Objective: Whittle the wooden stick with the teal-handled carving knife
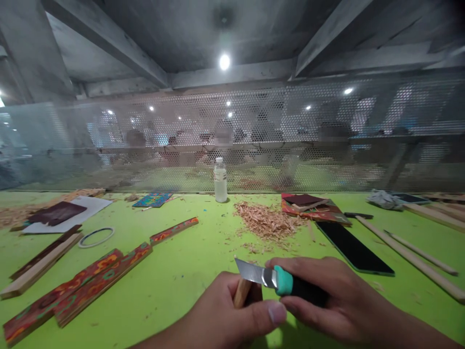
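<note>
In the head view, my left hand [232, 310] is closed around a short piece of wood [241, 292], with only its upper end showing between thumb and fingers. My right hand [334, 295] grips a knife [284, 280] with a black and teal handle. Its slanted metal blade points left and lies across the top of the wood; whether the edge is cutting in I cannot tell. Just beyond both hands, a heap of wood shavings [271, 222] is spread on the green table [174, 261].
A water bottle [220, 180] stands before a perforated screen [174, 155]. Painted wooden strips [105, 281] and a white ring [96, 237] lie left. To the right are a dark phone [354, 247], sandpaper [304, 200] and wooden sticks [410, 257]. People sit behind the screen.
</note>
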A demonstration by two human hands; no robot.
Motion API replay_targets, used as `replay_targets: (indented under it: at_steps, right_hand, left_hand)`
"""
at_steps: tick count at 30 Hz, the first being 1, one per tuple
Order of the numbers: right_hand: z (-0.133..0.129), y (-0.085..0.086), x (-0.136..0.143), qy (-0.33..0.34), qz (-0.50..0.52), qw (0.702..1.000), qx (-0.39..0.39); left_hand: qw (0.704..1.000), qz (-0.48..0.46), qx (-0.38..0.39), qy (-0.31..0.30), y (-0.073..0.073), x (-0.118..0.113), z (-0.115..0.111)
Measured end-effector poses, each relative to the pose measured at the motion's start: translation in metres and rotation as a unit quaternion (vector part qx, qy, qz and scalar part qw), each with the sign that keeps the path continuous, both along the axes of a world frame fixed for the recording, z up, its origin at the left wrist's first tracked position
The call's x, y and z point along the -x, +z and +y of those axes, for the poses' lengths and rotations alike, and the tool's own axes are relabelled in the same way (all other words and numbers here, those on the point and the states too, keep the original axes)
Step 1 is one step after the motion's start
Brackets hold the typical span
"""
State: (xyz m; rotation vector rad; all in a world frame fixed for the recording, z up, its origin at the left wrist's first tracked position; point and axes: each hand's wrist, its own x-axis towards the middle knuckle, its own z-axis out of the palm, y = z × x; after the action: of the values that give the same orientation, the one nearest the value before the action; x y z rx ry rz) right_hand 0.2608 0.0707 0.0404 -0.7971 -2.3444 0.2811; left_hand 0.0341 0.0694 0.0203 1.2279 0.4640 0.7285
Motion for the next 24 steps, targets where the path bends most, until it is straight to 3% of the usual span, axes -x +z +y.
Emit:
replay_targets:
  at_steps: [7, 11, 14, 16, 19, 21, 24]
  right_hand:
    - [0.002, -0.003, -0.002, 0.024, -0.002, 0.999, -0.031]
    - [0.001, -0.004, -0.001, 0.029, -0.02, 0.999, -0.04]
    - [0.001, -0.005, -0.001, 0.008, -0.03, 0.995, -0.096]
    - [0.001, -0.008, 0.0, -0.01, -0.035, 0.99, -0.138]
    - [0.002, -0.016, 0.004, -0.031, -0.028, 0.985, -0.167]
    - [0.003, -0.024, 0.009, -0.041, -0.011, 0.986, -0.16]
    - [0.004, -0.033, 0.017, -0.06, 0.031, 0.988, -0.138]
  left_hand:
    - [0.998, -0.003, -0.065, -0.008, 0.009, 0.0, 0.001]
    - [0.992, 0.075, -0.099, 0.004, 0.019, 0.0, -0.001]
    - [0.99, 0.1, -0.097, 0.023, 0.018, 0.002, -0.002]
    - [0.994, 0.079, -0.074, 0.03, 0.014, 0.0, -0.002]
    - [0.999, -0.023, -0.006, 0.027, 0.008, -0.006, -0.003]
    - [0.995, -0.085, 0.038, 0.029, 0.004, -0.011, -0.003]
    - [0.991, -0.104, 0.056, 0.057, -0.004, -0.015, -0.001]
